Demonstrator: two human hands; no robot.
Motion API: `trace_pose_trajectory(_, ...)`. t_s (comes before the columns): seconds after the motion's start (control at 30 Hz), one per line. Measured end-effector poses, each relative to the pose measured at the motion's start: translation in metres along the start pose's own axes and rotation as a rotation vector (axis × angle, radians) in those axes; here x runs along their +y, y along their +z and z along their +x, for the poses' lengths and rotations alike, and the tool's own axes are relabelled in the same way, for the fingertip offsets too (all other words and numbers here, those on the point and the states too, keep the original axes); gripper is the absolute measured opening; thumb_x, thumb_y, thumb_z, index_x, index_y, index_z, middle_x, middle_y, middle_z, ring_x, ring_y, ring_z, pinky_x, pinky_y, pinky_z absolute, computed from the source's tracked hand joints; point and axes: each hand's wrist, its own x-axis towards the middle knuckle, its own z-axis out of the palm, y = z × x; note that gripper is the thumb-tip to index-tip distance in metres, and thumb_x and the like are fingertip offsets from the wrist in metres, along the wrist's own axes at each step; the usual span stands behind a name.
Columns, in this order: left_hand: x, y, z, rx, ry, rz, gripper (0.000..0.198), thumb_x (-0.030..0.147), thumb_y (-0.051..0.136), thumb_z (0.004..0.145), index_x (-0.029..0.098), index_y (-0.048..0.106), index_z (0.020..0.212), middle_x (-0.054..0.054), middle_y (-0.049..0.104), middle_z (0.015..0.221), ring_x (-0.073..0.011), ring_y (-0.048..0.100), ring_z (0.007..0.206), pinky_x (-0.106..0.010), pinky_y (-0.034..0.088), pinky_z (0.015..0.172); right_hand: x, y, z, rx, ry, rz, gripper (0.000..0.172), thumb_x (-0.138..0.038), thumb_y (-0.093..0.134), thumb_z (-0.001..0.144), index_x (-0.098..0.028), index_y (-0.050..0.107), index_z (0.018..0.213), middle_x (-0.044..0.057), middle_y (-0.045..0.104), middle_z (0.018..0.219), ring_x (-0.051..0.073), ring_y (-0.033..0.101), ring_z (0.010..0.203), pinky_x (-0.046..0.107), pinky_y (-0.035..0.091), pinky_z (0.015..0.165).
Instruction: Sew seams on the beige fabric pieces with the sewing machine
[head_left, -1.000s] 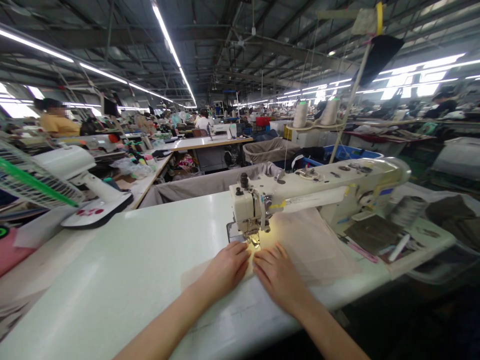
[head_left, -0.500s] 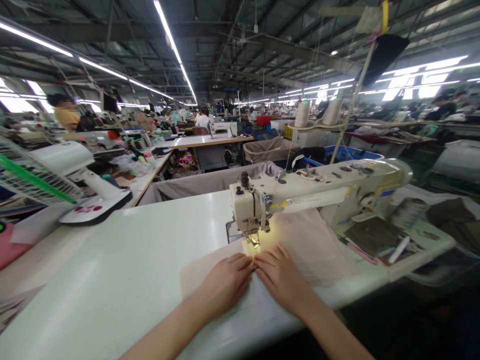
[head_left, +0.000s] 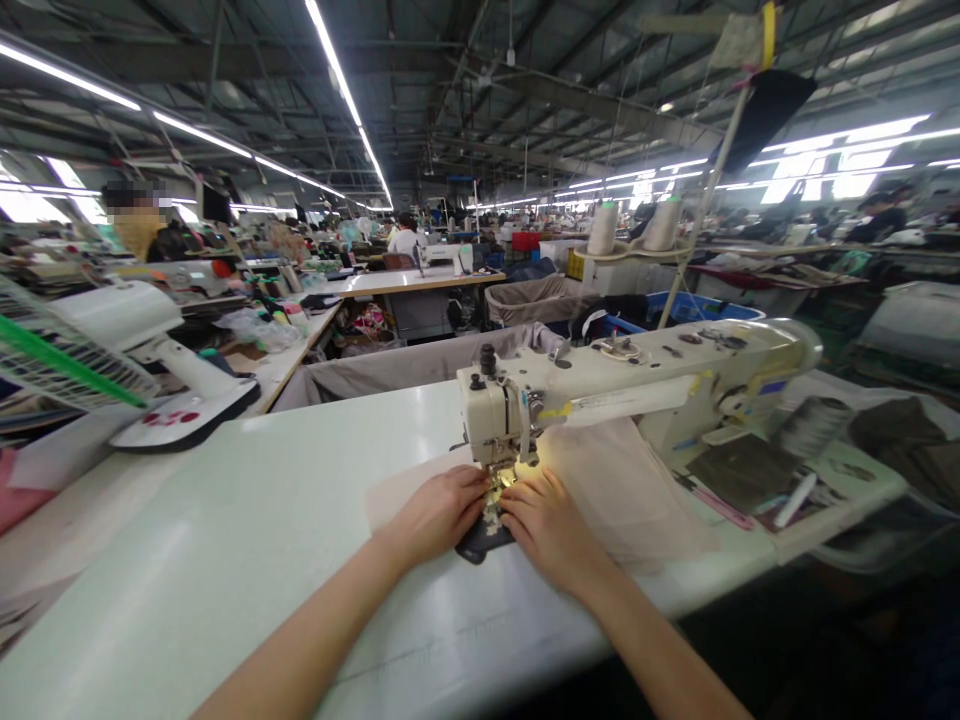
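Pale, thin fabric (head_left: 619, 490) lies under the sewing machine (head_left: 495, 415), with its larger part to the right of the needle and a smaller part to the left. My left hand (head_left: 444, 512) is beside the lit presser foot (head_left: 496, 487), its fingers bent together on the fabric edge. On the other side of the foot, my right hand (head_left: 553, 522) has its fingertips closed on the fabric. The dark needle plate (head_left: 484, 545) shows between and below my hands. My fingers partly hide the fabric edge at the needle.
Two thread cones (head_left: 602, 228) stand behind the machine. At the right lie a grey thread spool (head_left: 816, 425), dark cloth (head_left: 742, 470) and a pink tool (head_left: 721, 507). A white fan (head_left: 180, 410) stands on the left. Fabric-lined bins (head_left: 420, 362) stand beyond the table (head_left: 247, 520).
Both hands have moved forward, up to either side of the presser foot. The near fabric edge has gone forward with them, uncovering the dark needle plate.
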Motion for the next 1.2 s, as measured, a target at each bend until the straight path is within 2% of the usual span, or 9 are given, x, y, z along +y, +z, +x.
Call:
trace_pose_trajectory(0.27, -0.009, 0.002, 0.000, 0.014, 0.024, -0.019, 0.030, 0.021, 0.042, 0.103, 0.020, 0.067, 0.119, -0.010, 0.067, 0.118, -0.0231, 0.062, 0.112, -0.037, 0.052, 0.100, -0.001, -0.001, -0.005, 0.000, 0.006, 0.035, 0.016, -0.016, 0.058, 0.100, -0.022, 0.070, 0.107, 0.004, 0.071, 0.113, 0.024, 0.059, 0.115, 0.055, 0.027, 0.115)
trace_pose_trajectory(0.57, -0.006, -0.001, 0.002, 0.012, 0.047, -0.014, 0.030, 0.020, 0.040, 0.102, 0.019, 0.070, 0.104, -0.009, 0.069, 0.109, -0.0232, 0.063, 0.104, -0.036, 0.053, 0.095, 0.000, 0.001, -0.007, 0.008, 0.005, 0.065, 0.017, -0.016, 0.057, 0.100, -0.022, 0.069, 0.110, 0.005, 0.071, 0.116, 0.025, 0.060, 0.114, 0.058, 0.026, 0.116)
trace_pose_trajectory(0.67, -0.008, -0.003, 0.004, 0.009, 0.012, -0.023, 0.031, 0.016, 0.042, 0.099, 0.019, 0.070, 0.109, -0.009, 0.070, 0.111, -0.0238, 0.063, 0.107, -0.037, 0.051, 0.099, 0.002, 0.003, -0.008, 0.017, -0.002, 0.070, 0.018, -0.017, 0.055, 0.100, -0.023, 0.069, 0.110, 0.005, 0.071, 0.116, 0.025, 0.060, 0.114, 0.058, 0.026, 0.116)
trace_pose_trajectory(0.77, -0.015, -0.007, 0.005, -0.016, -0.023, -0.089, 0.040, 0.008, 0.041, 0.092, 0.021, 0.070, 0.117, -0.007, 0.070, 0.117, -0.0225, 0.063, 0.111, -0.036, 0.050, 0.103, 0.005, 0.005, -0.009, 0.032, -0.014, 0.078, 0.018, -0.018, 0.055, 0.100, -0.022, 0.069, 0.111, 0.006, 0.071, 0.116, 0.024, 0.061, 0.114, 0.057, 0.029, 0.115)
trace_pose_trajectory(0.87, -0.024, -0.014, 0.001, -0.030, -0.041, -0.114, 0.044, 0.006, 0.039, 0.092, 0.022, 0.070, 0.119, -0.007, 0.070, 0.123, -0.0199, 0.063, 0.114, -0.034, 0.049, 0.105, 0.006, 0.006, -0.012, 0.095, -0.013, 0.082, 0.022, -0.019, 0.050, 0.101, -0.022, 0.068, 0.114, 0.008, 0.070, 0.118, 0.024, 0.062, 0.114, 0.055, 0.033, 0.113)
trace_pose_trajectory(0.93, -0.023, -0.020, -0.008, -0.059, -0.146, 0.018, 0.036, 0.010, 0.042, 0.095, 0.021, 0.069, 0.116, -0.009, 0.068, 0.123, -0.0214, 0.062, 0.115, -0.035, 0.050, 0.102, 0.004, 0.006, -0.017, 0.161, -0.005, 0.094, 0.026, -0.018, 0.047, 0.102, -0.022, 0.066, 0.117, 0.009, 0.068, 0.119, 0.024, 0.062, 0.113, 0.053, 0.037, 0.112)
trace_pose_trajectory(1.0, -0.016, -0.025, -0.019, -0.151, -0.365, 0.237, 0.028, 0.019, 0.044, 0.097, 0.018, 0.068, 0.111, -0.012, 0.068, 0.117, -0.0257, 0.065, 0.109, -0.039, 0.054, 0.093, -0.002, 0.006, -0.024, 0.216, -0.007, 0.128, 0.030, -0.014, 0.044, 0.101, -0.022, 0.064, 0.121, 0.010, 0.067, 0.117, 0.024, 0.060, 0.112, 0.049, 0.043, 0.107)
trace_pose_trajectory(1.07, -0.005, -0.030, -0.030, -0.244, -0.573, 0.397, 0.028, 0.024, 0.042, 0.099, 0.013, 0.067, 0.108, -0.016, 0.068, 0.108, -0.0301, 0.068, 0.099, -0.044, 0.057, 0.083, -0.011, 0.005, -0.033, 0.239, -0.034, 0.167, 0.036, -0.008, 0.041, 0.098, -0.021, 0.064, 0.123, 0.010, 0.065, 0.114, 0.024, 0.059, 0.109, 0.044, 0.048, 0.100)
trace_pose_trajectory(1.2, 0.017, -0.034, -0.046, -0.320, -0.705, 0.448, 0.029, 0.018, 0.040, 0.098, 0.009, 0.066, 0.105, -0.019, 0.069, 0.099, -0.0334, 0.071, 0.092, -0.046, 0.057, 0.075, -0.027, 0.004, -0.049, 0.180, -0.075, 0.140, 0.040, -0.001, 0.041, 0.091, -0.021, 0.067, 0.113, 0.008, 0.064, 0.102, 0.023, 0.057, 0.096, 0.044, 0.048, 0.095)
